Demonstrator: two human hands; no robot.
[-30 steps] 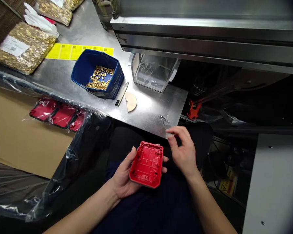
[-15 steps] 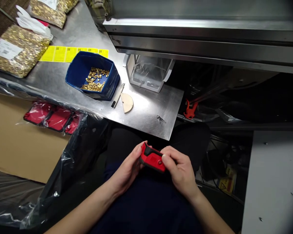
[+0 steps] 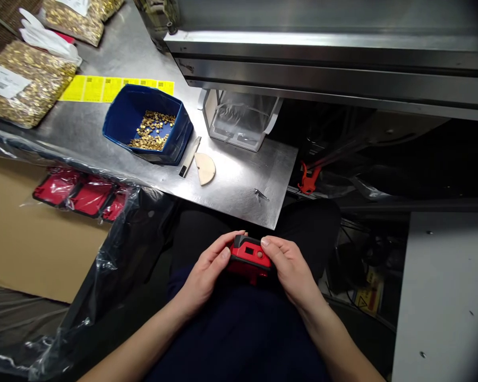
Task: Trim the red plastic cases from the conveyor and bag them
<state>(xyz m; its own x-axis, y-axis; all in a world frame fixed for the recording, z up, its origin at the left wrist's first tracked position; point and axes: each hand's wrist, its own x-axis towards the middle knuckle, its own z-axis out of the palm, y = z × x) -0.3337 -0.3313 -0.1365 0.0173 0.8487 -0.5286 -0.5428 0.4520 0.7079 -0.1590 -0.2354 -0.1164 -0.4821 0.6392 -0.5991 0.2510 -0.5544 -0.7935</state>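
A small red and black plastic housing [image 3: 248, 259] is held over my lap between both hands. Its upper face shows a dark rectangular opening and a round spot. My left hand [image 3: 209, 265] is closed on its left end, thumb and fingers on the near and far sides. My right hand [image 3: 289, 265] grips the right end, with the thumb by the top corner. Some of the fingers are hidden behind the part. On the metal table ahead lie nail clippers [image 3: 260, 195], a half-round wooden piece [image 3: 205, 168] and a utility knife [image 3: 190, 157].
A blue bin [image 3: 143, 122] holds many small brass pieces. Behind it are yellow labels [image 3: 94, 89], bags of brass parts [image 3: 27, 85] and a white glove [image 3: 48, 38]. A clear bin [image 3: 239, 124] stands under a metal beam [image 3: 322, 74]. Wrapped red parts [image 3: 88, 196] lie in a carton [image 3: 43, 244] at left.
The red and black housing has been turned in my hands, so a face with a dark rectangular opening now points up. My left thumb has shifted to its near side. The view has moved slightly.
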